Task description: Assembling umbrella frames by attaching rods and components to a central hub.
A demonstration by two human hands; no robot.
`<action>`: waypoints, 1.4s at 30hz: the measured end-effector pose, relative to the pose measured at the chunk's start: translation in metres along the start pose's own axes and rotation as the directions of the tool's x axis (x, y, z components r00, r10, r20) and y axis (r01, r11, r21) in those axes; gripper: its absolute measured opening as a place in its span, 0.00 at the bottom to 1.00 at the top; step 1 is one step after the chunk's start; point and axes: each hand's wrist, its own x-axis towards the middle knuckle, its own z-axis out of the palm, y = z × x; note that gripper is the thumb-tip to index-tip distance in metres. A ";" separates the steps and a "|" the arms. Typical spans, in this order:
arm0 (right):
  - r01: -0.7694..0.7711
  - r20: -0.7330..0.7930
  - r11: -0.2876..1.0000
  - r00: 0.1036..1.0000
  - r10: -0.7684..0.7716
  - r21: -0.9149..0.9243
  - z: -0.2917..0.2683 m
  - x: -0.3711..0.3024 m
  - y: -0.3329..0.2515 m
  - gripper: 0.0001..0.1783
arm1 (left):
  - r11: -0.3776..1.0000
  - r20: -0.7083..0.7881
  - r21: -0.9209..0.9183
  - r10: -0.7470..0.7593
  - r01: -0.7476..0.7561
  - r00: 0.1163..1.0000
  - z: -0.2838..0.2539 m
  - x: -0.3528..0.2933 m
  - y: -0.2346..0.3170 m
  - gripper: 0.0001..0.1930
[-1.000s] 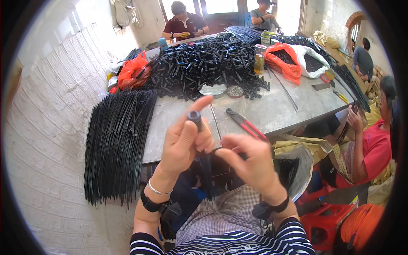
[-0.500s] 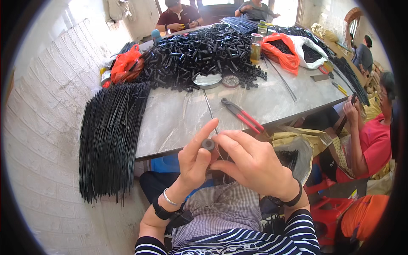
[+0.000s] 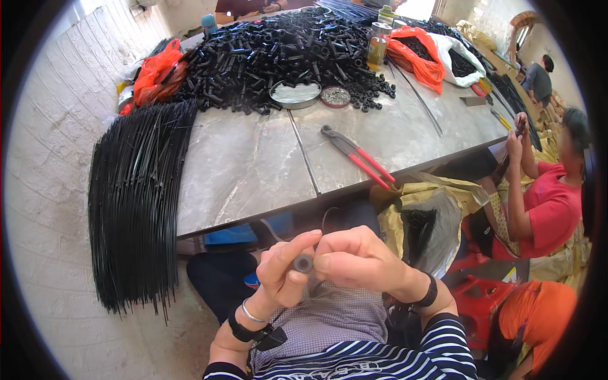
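My left hand (image 3: 277, 272) is closed around a short black tube (image 3: 297, 261), whose round end with a hole faces up between finger and thumb. Right beside it, my right hand (image 3: 364, 263) is pinched, its fingertips touching the tube's edge. A thin dark strand (image 3: 325, 218) curves up from between the hands, and its lower part is hidden by the right fingers. Both hands are over my lap, in front of the table edge. On the table (image 3: 234, 168) beyond them lies a pair of red-handled pincers (image 3: 367, 161).
A big heap of black tubes (image 3: 272, 54) covers the table's far half. Before it stand a round tin of thin pale pins (image 3: 295, 105) and a small tin of metal bits (image 3: 335, 104). Long black strands (image 3: 136, 209) hang off the left edge. A yellow sack (image 3: 392, 231) and a seated co-worker (image 3: 544, 209) are at right.
Both hands have come down and toward me, away from the table edge, still close together at the tube. My view has tilted, so the table sits higher in the picture.
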 end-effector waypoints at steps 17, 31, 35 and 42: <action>-0.244 -0.299 0.563 0.954 -0.006 -0.790 -0.108 0.043 0.040 0.15 | 0.929 -0.267 -0.118 -0.370 0.350 0.890 -0.054 0.006 -0.048 0.28; -0.024 -0.047 0.318 0.997 -0.065 -0.948 -0.021 -0.015 0.040 0.26 | 0.881 -0.272 -0.064 -0.468 0.469 0.841 -0.029 -0.003 -0.043 0.31; -0.031 -0.048 0.132 0.991 -0.127 -0.991 -0.016 -0.016 0.035 0.27 | 0.870 -0.281 -0.031 -0.481 0.493 0.831 -0.029 -0.005 -0.040 0.30; -0.451 0.045 0.827 0.870 0.492 -0.335 -0.014 -0.029 0.039 0.22 | 0.857 -0.269 0.067 -0.478 0.511 0.836 -0.025 -0.010 -0.034 0.24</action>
